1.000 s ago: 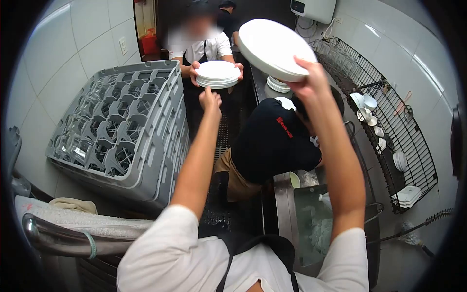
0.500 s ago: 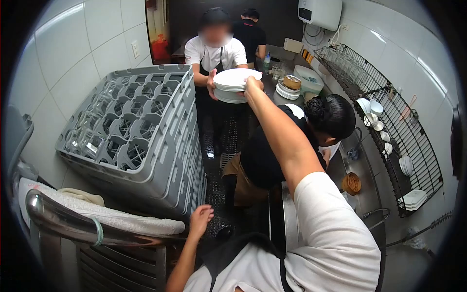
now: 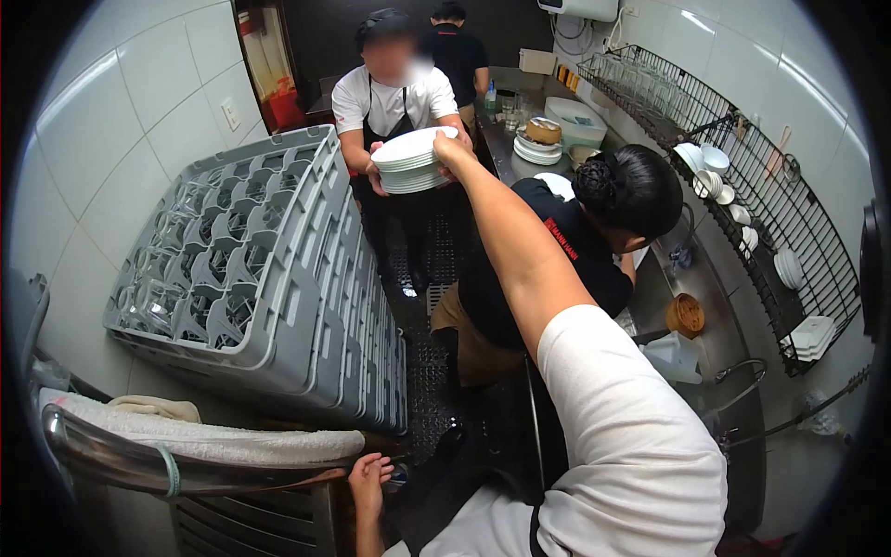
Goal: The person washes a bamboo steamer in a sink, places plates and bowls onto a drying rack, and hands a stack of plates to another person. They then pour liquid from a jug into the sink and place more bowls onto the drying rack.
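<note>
A stack of white plates (image 3: pixel 408 172) is held up at the far end of my outstretched arm. My right hand (image 3: pixel 452 150) grips its right side, with my thumb over the rim of the top plate. Facing me, a co-worker in a white shirt (image 3: pixel 348 102) has both hands on the same stack, the fingers under and around its lower sides. My left hand (image 3: pixel 371 475) hangs low beside the metal chair back (image 3: pixel 251 473), its fingers loosely bent and nothing visible in them.
Grey glass racks (image 3: pixel 311 343) are piled at left, glasses in the top one. A co-worker in black (image 3: pixel 501 288) bends over the sink counter (image 3: pixel 733 381) at right, close to my arm. Crockery fills the wire shelf (image 3: pixel 742 213). Another person (image 3: pixel 455 60) stands behind.
The plate stack has shifted slightly left in view, still held by my right hand and the co-worker. My left hand has dropped lower toward the chair back. The view has tilted somewhat.
</note>
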Available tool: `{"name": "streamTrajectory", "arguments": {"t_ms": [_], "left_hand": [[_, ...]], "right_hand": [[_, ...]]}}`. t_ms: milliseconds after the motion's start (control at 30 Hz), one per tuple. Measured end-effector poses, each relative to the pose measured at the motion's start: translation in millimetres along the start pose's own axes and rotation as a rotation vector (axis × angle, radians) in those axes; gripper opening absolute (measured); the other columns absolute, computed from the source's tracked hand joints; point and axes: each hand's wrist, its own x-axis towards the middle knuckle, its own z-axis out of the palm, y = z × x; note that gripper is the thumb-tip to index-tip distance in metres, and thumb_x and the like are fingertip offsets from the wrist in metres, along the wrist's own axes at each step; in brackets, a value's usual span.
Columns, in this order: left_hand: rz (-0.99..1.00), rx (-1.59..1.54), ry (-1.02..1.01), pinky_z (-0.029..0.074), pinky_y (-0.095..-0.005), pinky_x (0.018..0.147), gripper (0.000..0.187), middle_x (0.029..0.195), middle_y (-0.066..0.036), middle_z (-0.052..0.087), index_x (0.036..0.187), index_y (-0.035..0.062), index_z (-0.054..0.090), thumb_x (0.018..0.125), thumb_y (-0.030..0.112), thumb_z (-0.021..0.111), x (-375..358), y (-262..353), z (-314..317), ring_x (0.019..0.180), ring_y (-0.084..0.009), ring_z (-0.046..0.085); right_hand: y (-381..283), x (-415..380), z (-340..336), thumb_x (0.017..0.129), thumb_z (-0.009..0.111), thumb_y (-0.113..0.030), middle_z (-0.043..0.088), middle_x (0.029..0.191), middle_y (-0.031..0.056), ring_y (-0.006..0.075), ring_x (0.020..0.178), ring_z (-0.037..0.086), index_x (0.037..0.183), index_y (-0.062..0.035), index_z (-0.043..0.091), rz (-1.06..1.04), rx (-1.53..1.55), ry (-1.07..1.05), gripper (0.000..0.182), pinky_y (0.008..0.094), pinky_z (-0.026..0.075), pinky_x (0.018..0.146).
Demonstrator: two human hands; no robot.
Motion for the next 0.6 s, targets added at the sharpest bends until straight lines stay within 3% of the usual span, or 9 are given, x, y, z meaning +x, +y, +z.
{"name": "streamTrajectory", "arguments": {"t_ms": [200,333,367,467,533,600], "left_hand": [[-0.006,0.035,-0.038,0.055,-0.0258,0.073,0.022,0.108,-0.014,0.073,0.119,-0.0005,0.062,0.103,0.014,0.056,-2,12,-6,0.087,-0.0178,0.072],[-0.008,0.042,-0.079,0.054,-0.0254,0.074,0.022,0.108,-0.014,0.073,0.12,-0.0003,0.062,0.103,0.013,0.056,5,4,-4,0.088,-0.0176,0.071],[-0.004,0.049,-0.088,0.054,-0.0252,0.074,0.022,0.109,-0.014,0.073,0.12,-0.0002,0.062,0.103,0.013,0.055,8,6,-2,0.088,-0.0175,0.071],[0.018,0.063,-0.141,0.054,-0.0253,0.075,0.022,0.109,-0.014,0.073,0.12,-0.0007,0.062,0.103,0.012,0.055,8,17,12,0.088,-0.0175,0.071],[0.042,0.06,-0.195,0.055,-0.0259,0.075,0.022,0.109,-0.014,0.073,0.12,-0.0015,0.062,0.103,0.011,0.055,11,19,23,0.089,-0.0175,0.072],[0.063,0.034,-0.241,0.055,-0.0262,0.075,0.022,0.109,-0.014,0.073,0.12,-0.0019,0.061,0.103,0.011,0.055,15,22,35,0.089,-0.0176,0.072]], "right_hand": [[-12,-31,-1,0.085,0.037,-0.087,0.068,0.079,0.0235,0.0387,0.063,0.069,0.131,0.0109,0.045,-0.099,0.071,-0.071,0.109,0.0512,0.058,0.058],[-13,-37,-4,0.086,0.04,-0.085,0.069,0.086,0.0256,0.0389,0.066,0.071,0.139,0.0011,0.043,-0.014,0.149,-0.253,0.101,0.0505,0.06,0.059],[-11,-70,-4,0.091,0.041,-0.078,0.069,0.079,0.0221,0.0339,0.061,0.071,0.125,-0.0019,0.052,-0.12,0.148,-0.117,0.084,0.049,0.059,0.055],[11,-95,5,0.097,0.044,-0.068,0.067,0.07,0.0175,0.0297,0.052,0.067,0.113,-0.0024,0.055,-0.223,0.326,-0.112,0.068,0.0437,0.058,0.049],[51,-142,7,0.104,0.043,-0.053,0.062,0.06,0.0112,0.0212,0.04,0.058,0.096,-0.004,0.058,-0.388,0.594,-0.314,0.052,0.0295,0.047,0.037],[101,-217,1,0.108,0.043,-0.045,0.06,0.055,0.0105,0.018,0.037,0.056,0.086,-0.0014,0.058,-0.562,0.668,-0.427,0.051,0.0308,0.043,0.034]]}}
